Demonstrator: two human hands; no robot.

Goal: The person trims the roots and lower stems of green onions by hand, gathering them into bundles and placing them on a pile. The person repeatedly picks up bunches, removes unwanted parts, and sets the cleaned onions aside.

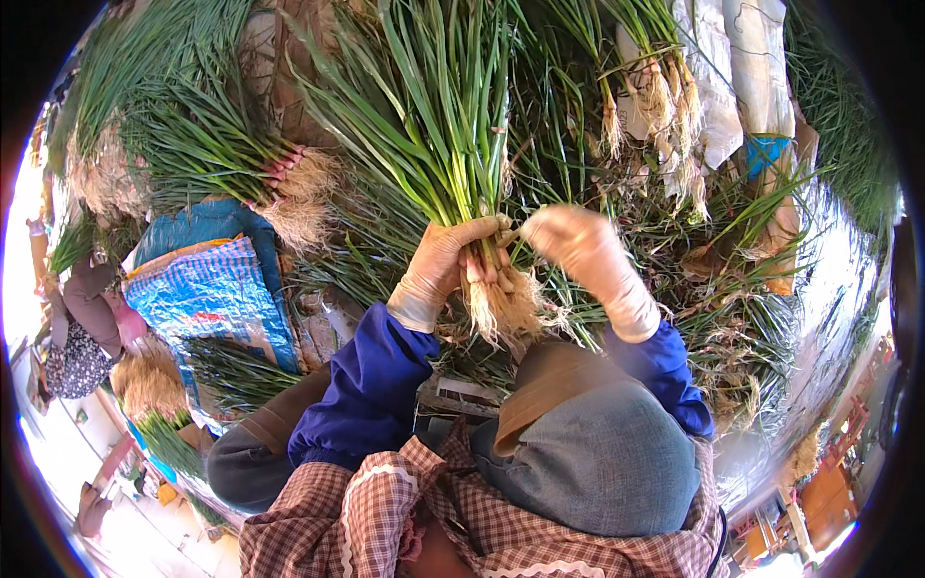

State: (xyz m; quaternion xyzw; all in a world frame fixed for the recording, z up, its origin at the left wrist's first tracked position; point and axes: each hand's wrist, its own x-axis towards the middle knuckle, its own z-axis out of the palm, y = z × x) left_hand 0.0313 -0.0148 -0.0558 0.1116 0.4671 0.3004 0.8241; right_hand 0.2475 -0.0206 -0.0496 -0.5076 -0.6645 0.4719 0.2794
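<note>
My left hand (444, 264), in a pale rubber glove, grips a bunch of green garlic (462, 144) just above its pinkish stem bases. The long green leaves fan out away from me. Below the fist hang the pale, stringy roots (498, 300). Just right of the bunch is my right hand (578, 246), gloved alike and blurred by motion. Its fingers are curled, and whether something thin is pinched in them cannot be made out. Under both hands lies a litter of loose leaves and stalks (650, 289).
Another bunch of green garlic (238, 166) lies at the left, roots towards the middle. Below it are blue woven plastic sacks (209, 296). More rooted stalks (661, 94) lie at upper right, near pale plastic sheeting (759, 65). At far left, another person (87, 325) is partly visible.
</note>
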